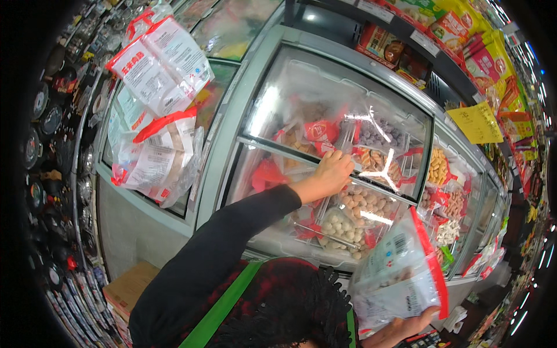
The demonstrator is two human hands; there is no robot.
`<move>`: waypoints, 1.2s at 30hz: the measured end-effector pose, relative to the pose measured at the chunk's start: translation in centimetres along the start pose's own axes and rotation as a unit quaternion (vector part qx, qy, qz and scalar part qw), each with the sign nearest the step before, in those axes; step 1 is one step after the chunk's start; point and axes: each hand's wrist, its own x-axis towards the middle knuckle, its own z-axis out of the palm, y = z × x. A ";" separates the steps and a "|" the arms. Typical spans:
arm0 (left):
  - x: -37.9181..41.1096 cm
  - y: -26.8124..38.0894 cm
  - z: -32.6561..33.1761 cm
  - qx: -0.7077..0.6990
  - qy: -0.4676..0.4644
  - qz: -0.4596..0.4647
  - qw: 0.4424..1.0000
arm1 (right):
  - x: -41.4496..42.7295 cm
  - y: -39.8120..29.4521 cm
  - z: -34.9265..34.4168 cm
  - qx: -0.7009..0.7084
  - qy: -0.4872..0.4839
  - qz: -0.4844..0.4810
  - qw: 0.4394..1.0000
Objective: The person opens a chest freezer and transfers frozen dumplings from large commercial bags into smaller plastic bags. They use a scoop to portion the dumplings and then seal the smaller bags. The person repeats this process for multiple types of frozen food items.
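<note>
My left hand (330,176) curls its fingers at the dark edge of a sliding glass lid (296,74) on a chest freezer. The arm in a black sleeve reaches across the lower glass pane. Lower right, my right hand (402,328) holds a clear plastic food bag (391,278) with a red edge and printed writing. The bag leans over the freezer's front corner. Under the glass lie pale frozen balls (337,228), brownish balls (365,202) and orange-striped pieces (374,161) in red-edged bags. A metal-handled tool (330,237) lies near them.
More printed bags (161,65) are piled on the freezer glass at left. A carton (130,285) stands on the floor. Packaged foods (487,65) fill the shelf behind, with a yellow note (475,122) hanging there. Pans and lids (50,117) line the left side.
</note>
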 end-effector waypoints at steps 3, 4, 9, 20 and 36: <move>-1.6 0.9 -1.0 0.008 -0.035 0.036 0.999 | 1.2 -3.6 4.5 0.099 -0.011 0.062 0.993; -2.6 1.7 -1.5 0.019 -0.101 0.032 0.994 | 2.1 -4.4 5.4 0.096 -0.001 0.031 0.995; -11.4 5.9 -1.5 -0.117 -0.253 0.050 0.959 | 7.1 -6.5 8.2 0.103 0.055 -0.065 0.991; 1.7 -7.7 -5.2 -0.130 0.052 -0.084 0.987 | 15.0 -0.4 13.7 0.138 -0.037 -0.055 0.988; 9.1 -19.6 6.9 0.104 -0.397 -0.249 0.877 | 16.3 2.9 14.6 0.165 -0.103 -0.019 0.981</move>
